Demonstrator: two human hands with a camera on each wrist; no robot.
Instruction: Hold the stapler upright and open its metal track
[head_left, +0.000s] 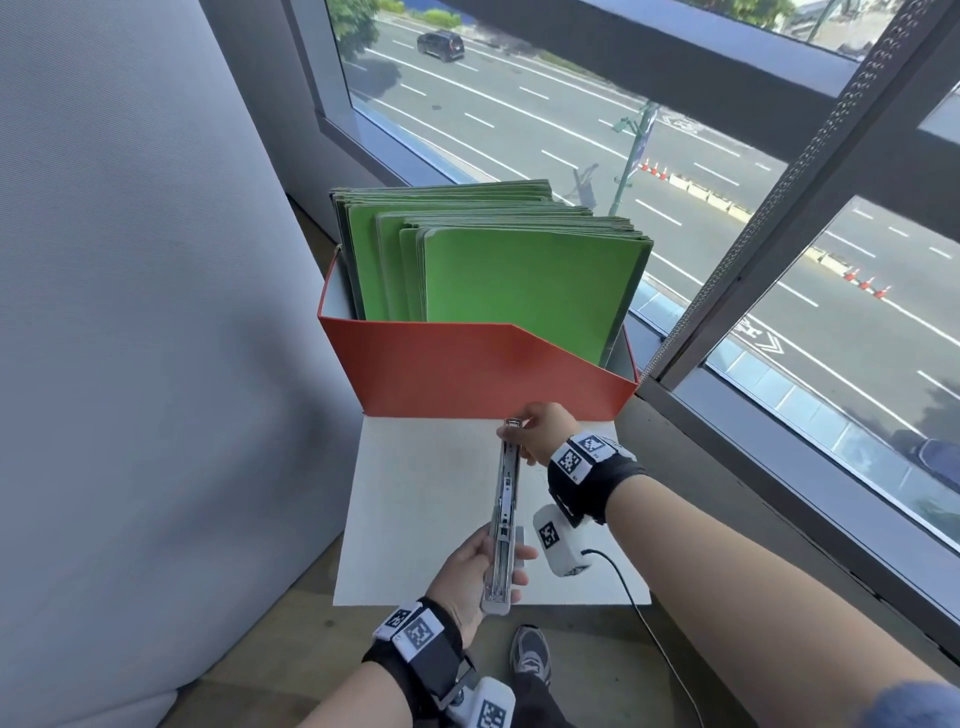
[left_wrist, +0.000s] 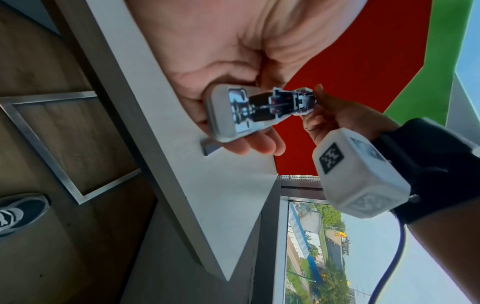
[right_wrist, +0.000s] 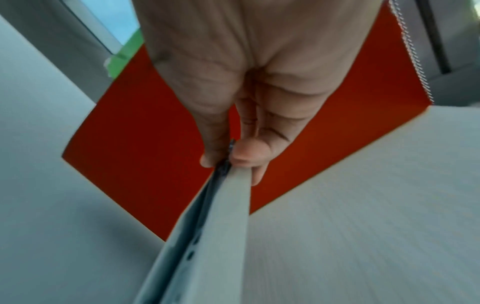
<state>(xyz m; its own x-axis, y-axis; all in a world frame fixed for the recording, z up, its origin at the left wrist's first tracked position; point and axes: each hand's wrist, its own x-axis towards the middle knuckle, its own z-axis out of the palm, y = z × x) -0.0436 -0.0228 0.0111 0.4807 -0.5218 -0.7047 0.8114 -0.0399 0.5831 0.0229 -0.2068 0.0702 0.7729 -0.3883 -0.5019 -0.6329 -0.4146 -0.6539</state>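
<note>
The left hand (head_left: 470, 577) grips the opened stapler's (head_left: 503, 525) base while the right hand (head_left: 540, 434) pinches its far tip, steadying it above the white worktop (head_left: 415, 493).

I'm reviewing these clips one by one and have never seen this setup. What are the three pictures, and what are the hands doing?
A person wears three cameras: one on the head, one on each wrist, strapped on with marker-tagged bands. In the head view, the left hand grips the near end of a long grey stapler, opened out; the right hand pinches its far tip. Beneath lies a white board, and behind it stands an orange file box of green folders. The wrist views show the same grips close up.
</note>
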